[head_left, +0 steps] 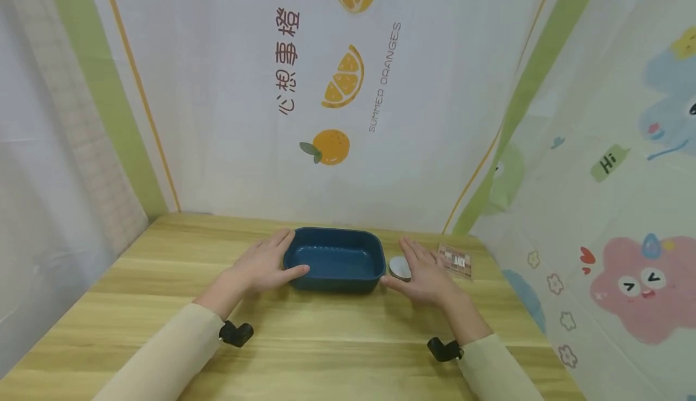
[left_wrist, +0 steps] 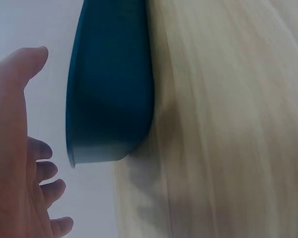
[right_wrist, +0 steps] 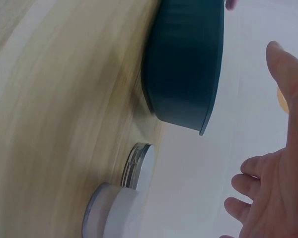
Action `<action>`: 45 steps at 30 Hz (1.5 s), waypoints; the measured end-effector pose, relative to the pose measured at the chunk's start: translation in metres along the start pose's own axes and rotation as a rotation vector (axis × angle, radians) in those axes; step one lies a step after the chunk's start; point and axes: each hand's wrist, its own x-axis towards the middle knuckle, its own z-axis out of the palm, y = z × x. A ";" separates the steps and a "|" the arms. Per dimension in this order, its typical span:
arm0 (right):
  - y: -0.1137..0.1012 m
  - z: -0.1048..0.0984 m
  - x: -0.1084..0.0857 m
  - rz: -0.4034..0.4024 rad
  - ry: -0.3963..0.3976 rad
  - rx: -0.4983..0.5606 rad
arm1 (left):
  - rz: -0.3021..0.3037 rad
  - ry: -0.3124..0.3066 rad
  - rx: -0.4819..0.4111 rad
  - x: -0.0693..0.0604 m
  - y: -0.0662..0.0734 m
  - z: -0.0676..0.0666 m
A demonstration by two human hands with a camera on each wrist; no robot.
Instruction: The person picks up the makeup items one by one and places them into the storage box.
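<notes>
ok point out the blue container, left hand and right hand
Blue container [head_left: 336, 262], head view, its inside floor
Left hand [head_left: 264, 267], head view, its back
Right hand [head_left: 427, 278], head view, its back

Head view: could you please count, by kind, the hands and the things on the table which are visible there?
Hands: 2 (left hand, right hand)
Blue container: 1
White-topped round item: 1
Printed rectangular item: 1
Total: 5

The basin [head_left: 337, 284] looks smooth and glossy, the tabletop [head_left: 337, 346] wood-grained, the backdrop [head_left: 234, 153] like matt cloth.
</notes>
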 end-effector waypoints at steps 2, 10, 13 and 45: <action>0.001 0.001 -0.001 -0.002 0.003 0.003 | -0.005 -0.018 -0.001 0.004 0.002 0.002; 0.002 0.002 -0.001 0.007 0.009 -0.004 | -0.035 -0.074 -0.006 0.019 0.007 0.011; 0.002 0.002 -0.001 0.005 0.015 -0.001 | -0.041 -0.078 -0.001 0.020 0.009 0.011; 0.012 0.002 0.002 0.033 0.049 0.018 | -0.102 -0.110 0.036 0.020 0.009 0.023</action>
